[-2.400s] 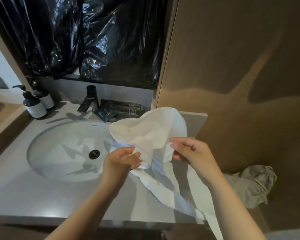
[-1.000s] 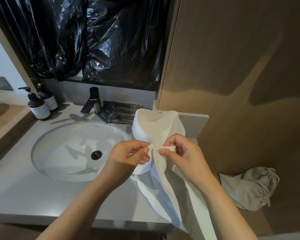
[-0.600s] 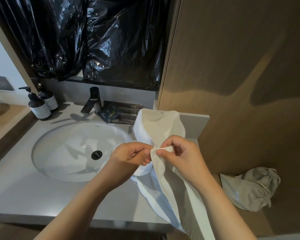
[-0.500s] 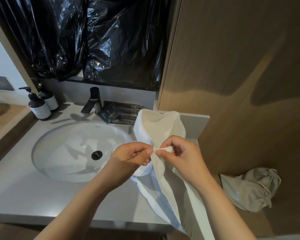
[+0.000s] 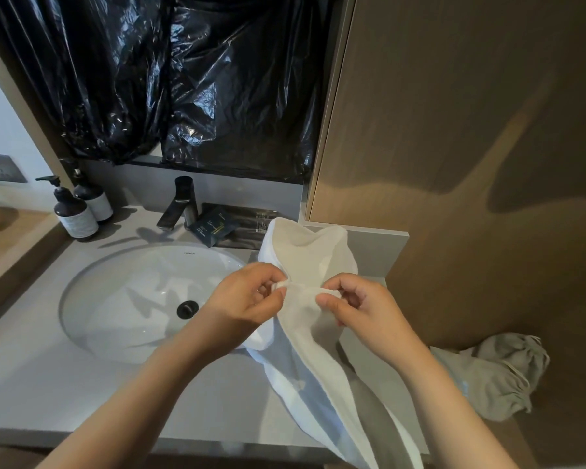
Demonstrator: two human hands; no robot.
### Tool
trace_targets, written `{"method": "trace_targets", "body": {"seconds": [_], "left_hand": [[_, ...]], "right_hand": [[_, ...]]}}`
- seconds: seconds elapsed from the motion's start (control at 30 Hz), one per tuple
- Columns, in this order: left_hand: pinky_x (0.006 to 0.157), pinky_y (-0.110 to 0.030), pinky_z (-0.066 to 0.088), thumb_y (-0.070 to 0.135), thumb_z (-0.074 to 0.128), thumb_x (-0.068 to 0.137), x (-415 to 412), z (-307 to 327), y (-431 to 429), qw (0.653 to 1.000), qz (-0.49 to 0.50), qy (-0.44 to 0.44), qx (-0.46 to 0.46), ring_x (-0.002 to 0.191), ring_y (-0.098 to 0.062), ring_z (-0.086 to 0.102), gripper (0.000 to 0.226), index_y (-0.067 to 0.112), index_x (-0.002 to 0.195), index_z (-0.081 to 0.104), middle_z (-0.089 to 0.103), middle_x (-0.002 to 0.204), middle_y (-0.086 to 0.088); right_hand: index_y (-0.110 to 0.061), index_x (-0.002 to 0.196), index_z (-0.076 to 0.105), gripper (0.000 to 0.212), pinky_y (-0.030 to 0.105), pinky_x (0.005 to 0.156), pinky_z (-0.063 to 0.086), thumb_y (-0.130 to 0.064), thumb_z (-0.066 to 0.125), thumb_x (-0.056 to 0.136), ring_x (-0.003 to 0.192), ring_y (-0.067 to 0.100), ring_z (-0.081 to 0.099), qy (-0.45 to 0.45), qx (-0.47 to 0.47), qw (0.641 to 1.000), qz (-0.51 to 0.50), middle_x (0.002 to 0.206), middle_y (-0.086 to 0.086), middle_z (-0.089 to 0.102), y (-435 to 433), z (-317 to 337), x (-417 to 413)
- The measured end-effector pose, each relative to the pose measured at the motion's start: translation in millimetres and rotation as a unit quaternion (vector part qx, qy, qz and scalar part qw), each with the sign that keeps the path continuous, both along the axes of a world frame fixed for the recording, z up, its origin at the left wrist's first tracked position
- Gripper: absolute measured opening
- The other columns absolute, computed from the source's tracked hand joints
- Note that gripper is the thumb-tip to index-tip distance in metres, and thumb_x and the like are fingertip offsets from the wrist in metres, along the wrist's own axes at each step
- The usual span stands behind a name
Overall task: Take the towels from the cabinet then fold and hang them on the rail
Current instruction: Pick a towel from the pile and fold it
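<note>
At the front right corner of the grey countertop (image 5: 224, 401) a white towel (image 5: 298, 353) hangs over the front edge and goes out of view below. From there it lies in a long band across the right part of the countertop and rises to the hands, and above them a loose fold stands up like a hood, with a thick hem on its left side.

The left hand (image 5: 247, 299) pinches the hem between thumb and forefinger, its other fingers curled. The right hand (image 5: 362, 309) pinches the same hem just beside it, also with curled fingers. A short piece of towel is stretched between the two pinches.

Left of the hands, the oval white sink (image 5: 115, 299) is set into the countertop, with a black drain (image 5: 187, 308) at its bottom. A wide bare strip of countertop runs between the sink and the front edge.

Past the right edge, lower down, a grey drawstring bag (image 5: 494, 377) lies crumpled against the wooden panel (image 5: 454, 130). Its contents cannot be seen.

Along the back edge stand a dark faucet (image 5: 180, 204), dark packets (image 5: 214, 225) beside it, and two dark pump bottles (image 5: 77, 216) at the back left corner. Black plastic sheet (image 5: 183, 79) hangs above them.
</note>
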State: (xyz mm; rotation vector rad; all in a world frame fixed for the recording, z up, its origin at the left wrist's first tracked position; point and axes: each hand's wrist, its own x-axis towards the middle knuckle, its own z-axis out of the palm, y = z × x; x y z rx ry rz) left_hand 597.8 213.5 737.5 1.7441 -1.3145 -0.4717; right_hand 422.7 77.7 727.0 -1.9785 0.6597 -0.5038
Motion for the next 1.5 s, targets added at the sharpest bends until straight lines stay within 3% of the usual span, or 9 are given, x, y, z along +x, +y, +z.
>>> {"method": "trace_targets", "body": {"seconds": [0.07, 0.33, 0.57, 0.83, 0.97, 1.03, 1.13, 1.3, 1.5], "left_hand": [[0.063, -0.013, 0.041, 0.024, 0.052, 0.095, 8.0, 3.3, -2.8, 0.999, 0.025, -0.03, -0.021, 0.075, -0.005, 0.052, 0.012, 0.023, 0.085, 0.058, 0.056, 0.079, 0.007], [0.056, -0.009, 0.036, 0.03, 0.043, 0.097, 45.2, 24.2, -14.3, 0.989, 0.103, -0.088, -0.062, 0.065, 0.002, 0.047, 0.018, 0.021, 0.085, 0.052, 0.052, 0.074, 0.007], [0.052, -0.013, 0.033, 0.026, 0.045, 0.098, 73.6, 44.6, -26.8, 0.98, 0.131, -0.133, -0.067, 0.06, 0.002, 0.048, 0.014, 0.019, 0.089, 0.052, 0.054, 0.074, 0.006], [0.053, -0.026, 0.031, 0.025, 0.046, 0.099, 97.3, 53.1, -30.8, 0.975, 0.152, -0.148, -0.068, 0.058, -0.006, 0.044, 0.014, 0.018, 0.089, 0.052, 0.051, 0.068, 0.006], [0.054, -0.025, 0.033, 0.024, 0.047, 0.098, 105.7, 60.0, -35.9, 0.97, 0.163, -0.161, -0.085, 0.061, -0.007, 0.045, 0.012, 0.018, 0.089, 0.052, 0.051, 0.07, 0.006], [0.056, -0.024, 0.033, 0.024, 0.047, 0.099, 111.6, 64.1, -37.4, 0.967, 0.165, -0.171, -0.09, 0.064, -0.005, 0.046, 0.011, 0.019, 0.09, 0.052, 0.052, 0.072, 0.009], [0.058, -0.021, 0.033, 0.022, 0.047, 0.099, 119.1, 71.0, -41.4, 0.961, 0.158, -0.2, -0.102, 0.067, -0.003, 0.047, 0.009, 0.018, 0.093, 0.052, 0.051, 0.073, 0.012], [0.058, -0.021, 0.033, 0.021, 0.045, 0.101, 125.5, 98.3, -57.0, 0.955, 0.178, -0.195, -0.135, 0.069, -0.003, 0.047, 0.01, 0.016, 0.098, 0.053, 0.052, 0.076, 0.01], [0.054, -0.025, 0.034, 0.021, 0.042, 0.102, 132.3, 137.0, -70.3, 0.95, 0.184, -0.169, -0.186, 0.066, -0.01, 0.051, 0.01, 0.018, 0.098, 0.051, 0.054, 0.073, 0.005]], "right_hand": [[-0.028, 0.079, 0.068, 0.014, 0.038, 0.067, 0.053, -0.033, 0.065, 0.092, 0.063, 0.012, 0.06, 0.033, -0.025, 0.999, 0.0, 0.069, -0.006, 0.064, -11.1, -1.2, -7.4], [-0.024, 0.071, 0.061, 0.034, 0.042, 0.063, 0.049, -0.05, 0.058, 0.091, 0.062, 0.016, 0.056, 0.142, -0.11, 0.984, -0.01, 0.067, 0.0, 0.059, -47.8, -17.7, -35.4], [-0.026, 0.071, 0.061, 0.028, 0.031, 0.065, 0.047, -0.042, 0.059, 0.094, 0.068, 0.01, 0.057, 0.196, -0.143, 0.97, -0.006, 0.071, -0.008, 0.06, -66.1, -26.0, -44.0], [-0.023, 0.078, 0.05, 0.03, 0.035, 0.057, 0.041, -0.04, 0.043, 0.102, 0.065, 0.018, 0.055, 0.232, -0.188, 0.954, -0.018, 0.072, 0.001, 0.058, -76.8, -33.7, -56.2], [-0.029, 0.082, 0.054, 0.03, 0.037, 0.061, 0.051, -0.051, 0.041, 0.099, 0.066, 0.01, 0.06, 0.244, -0.213, 0.946, -0.028, 0.074, -0.005, 0.063, -92.4, -17.8, -57.1], [-0.035, 0.088, 0.054, 0.025, 0.028, 0.062, 0.056, -0.057, 0.044, 0.096, 0.071, 0.006, 0.062, 0.265, -0.252, 0.93, -0.033, 0.083, -0.015, 0.064, -103.2, -7.4, -61.8], [-0.047, 0.099, 0.043, 0.011, 0.011, 0.068, 0.046, -0.057, 0.041, 0.095, 0.083, -0.004, 0.056, 0.268, -0.334, 0.901, -0.065, 0.099, -0.027, 0.055, -121.0, 17.5, -67.7], [-0.039, 0.089, 0.047, 0.013, 0.032, 0.072, 0.055, -0.042, 0.039, 0.099, 0.083, 0.006, 0.057, 0.224, -0.458, 0.85, -0.135, 0.087, -0.018, 0.057, -143.7, 83.8, -58.7], [-0.037, 0.092, 0.048, 0.013, 0.034, 0.067, 0.053, -0.038, 0.038, 0.101, 0.085, 0.014, 0.06, 0.185, -0.528, 0.808, -0.187, 0.087, -0.013, 0.057, -158.8, 156.1, -47.3]]}}
